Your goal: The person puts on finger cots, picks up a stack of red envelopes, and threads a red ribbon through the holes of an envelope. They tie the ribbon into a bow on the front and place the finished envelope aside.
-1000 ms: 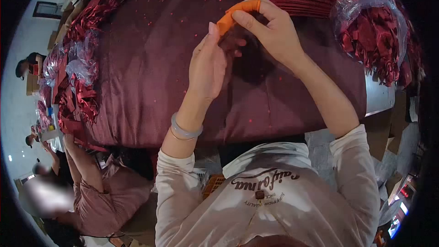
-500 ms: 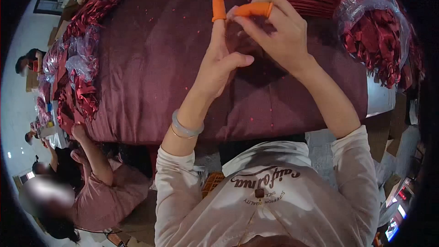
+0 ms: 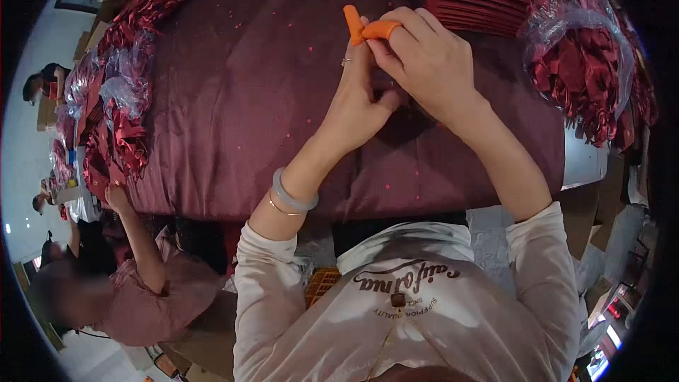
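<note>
An orange rubber finger cot (image 3: 352, 22) covers the raised index fingertip of my left hand (image 3: 357, 106). That hand is open, its thumb apart and its other fingers partly hidden. My right hand (image 3: 438, 64) wears a second orange finger cot (image 3: 382, 30) on its index finger. With thumb and index finger it pinches the base of the left finger cot. A ring shows on the left hand, and a pale bangle (image 3: 293, 194) with a thin bracelet circles that wrist. Both hands are above a dark red cloth (image 3: 233, 120) on the table.
Red folded pieces (image 3: 474, 0) are stacked at the back right, beside a plastic bag of red ribbons (image 3: 580, 60). More red ribbons and plastic (image 3: 127, 92) lie along the left side. A co-worker in a pink top (image 3: 166, 297) sits at the left. Tiny red specks dot the cloth.
My right hand has closed onto the base of the left finger cot. My left hand has turned and shifted slightly right, its finger cot now tilted.
</note>
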`<state>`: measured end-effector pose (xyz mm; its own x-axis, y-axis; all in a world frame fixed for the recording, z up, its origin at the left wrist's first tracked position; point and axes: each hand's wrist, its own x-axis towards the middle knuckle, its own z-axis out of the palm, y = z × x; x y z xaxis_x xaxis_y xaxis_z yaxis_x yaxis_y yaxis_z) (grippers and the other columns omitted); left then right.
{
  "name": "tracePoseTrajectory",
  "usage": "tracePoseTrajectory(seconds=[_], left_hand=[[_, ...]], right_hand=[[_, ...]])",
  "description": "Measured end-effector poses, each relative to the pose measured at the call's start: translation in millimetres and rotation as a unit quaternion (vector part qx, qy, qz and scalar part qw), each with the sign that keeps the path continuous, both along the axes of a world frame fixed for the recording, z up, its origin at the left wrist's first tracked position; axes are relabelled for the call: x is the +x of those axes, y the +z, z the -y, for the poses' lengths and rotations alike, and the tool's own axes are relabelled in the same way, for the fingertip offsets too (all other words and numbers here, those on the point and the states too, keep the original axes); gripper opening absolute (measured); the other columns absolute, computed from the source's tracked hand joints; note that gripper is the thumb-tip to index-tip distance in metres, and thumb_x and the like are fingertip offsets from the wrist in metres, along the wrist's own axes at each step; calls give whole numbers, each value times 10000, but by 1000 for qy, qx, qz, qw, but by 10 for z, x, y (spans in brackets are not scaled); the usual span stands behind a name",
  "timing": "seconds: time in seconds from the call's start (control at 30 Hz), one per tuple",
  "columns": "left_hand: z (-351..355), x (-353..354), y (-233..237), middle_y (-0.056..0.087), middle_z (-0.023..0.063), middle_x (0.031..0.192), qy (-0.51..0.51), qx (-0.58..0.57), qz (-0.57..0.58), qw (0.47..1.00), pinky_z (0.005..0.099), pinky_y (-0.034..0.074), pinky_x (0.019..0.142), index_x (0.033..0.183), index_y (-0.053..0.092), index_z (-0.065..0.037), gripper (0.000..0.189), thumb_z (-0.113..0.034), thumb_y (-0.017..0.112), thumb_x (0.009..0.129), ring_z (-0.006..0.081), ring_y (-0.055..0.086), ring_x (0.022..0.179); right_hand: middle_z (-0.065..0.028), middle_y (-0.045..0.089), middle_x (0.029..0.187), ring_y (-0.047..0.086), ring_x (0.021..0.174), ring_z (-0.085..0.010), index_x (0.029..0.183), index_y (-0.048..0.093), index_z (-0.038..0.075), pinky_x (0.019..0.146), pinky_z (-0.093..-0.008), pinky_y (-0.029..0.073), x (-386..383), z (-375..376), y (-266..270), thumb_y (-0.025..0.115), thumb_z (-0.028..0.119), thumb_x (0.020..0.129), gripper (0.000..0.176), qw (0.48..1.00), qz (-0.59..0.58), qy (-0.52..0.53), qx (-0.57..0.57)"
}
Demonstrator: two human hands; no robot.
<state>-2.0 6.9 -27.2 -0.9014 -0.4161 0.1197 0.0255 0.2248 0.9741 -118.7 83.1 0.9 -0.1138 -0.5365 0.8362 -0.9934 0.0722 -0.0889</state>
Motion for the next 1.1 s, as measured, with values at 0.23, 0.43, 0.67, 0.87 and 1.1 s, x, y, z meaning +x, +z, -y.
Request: tracePoseTrajectory(seconds=[0.23,0.43,0.67,0.87,1.1], left_hand=[[62,3,23,224,194,1420,58,-341,-12,938,311,497,767,1366,276,-34,748,60,609,703,315,445,1170],[98,46,90,90,213,1468,125,-366,-70,919,306,523,617,1218,501,-73,547,21,638,697,251,624,800],[117,34,252,259,201,1423,230,-500,19,835,335,510,543,1187,546,-171,506,-43,647,708,264,623,773],[213,55,199,336,197,1383,246,-593,52,765,374,511,663,1224,519,-175,508,-106,640,735,313,598,897],[142,48,181,326,198,1389,183,-583,88,786,417,438,826,1333,393,-98,504,-123,508,844,330,488,1111]], right_hand=[[-19,566,827,577,656,-171,774,567,65,520,-269,487,-50,-34,3,661,128,694,138,998,43,37,14],[-59,581,887,590,677,-233,835,562,47,571,-319,489,-20,-50,-14,640,143,710,176,978,133,149,54],[-61,587,863,600,693,-253,854,586,68,589,-336,480,-18,-40,-27,609,202,788,151,950,272,130,77],[-8,580,816,595,670,-187,834,612,97,534,-270,471,-52,-25,53,696,205,742,165,982,159,80,-59],[-20,559,786,575,725,-204,767,611,117,545,-308,476,19,-18,-36,664,228,738,126,990,116,27,76]])
